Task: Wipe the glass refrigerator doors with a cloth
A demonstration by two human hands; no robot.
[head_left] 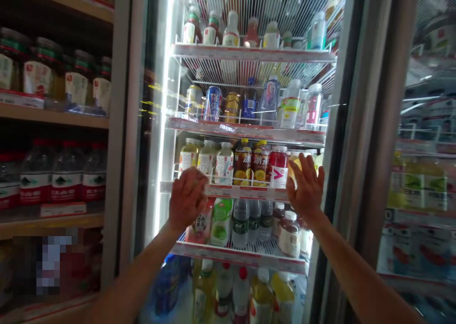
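I face an open drinks fridge with several wire shelves of bottles and cans. My left hand (pixel 187 198) reaches to the front edge of the third shelf (pixel 245 191), fingers curled toward it just below a pale green bottle (pixel 188 157); whether it grips the edge or a bottle is hidden. My right hand (pixel 305 186) is raised at the right end of the same shelf, fingers spread and empty, in front of yellowish bottles. Between the hands stand a white-labelled bottle (pixel 224 163), two dark lemon-tea bottles (pixel 251 163) and a red bottle (pixel 279 168).
The shelf above (pixel 245 130) holds cans and bottles; the shelf below (pixel 238 255) holds water bottles and a green-white carton. Wooden shelves (pixel 53 117) on the left carry jars and red-labelled water bottles. A glass fridge door (pixel 423 172) stands at right.
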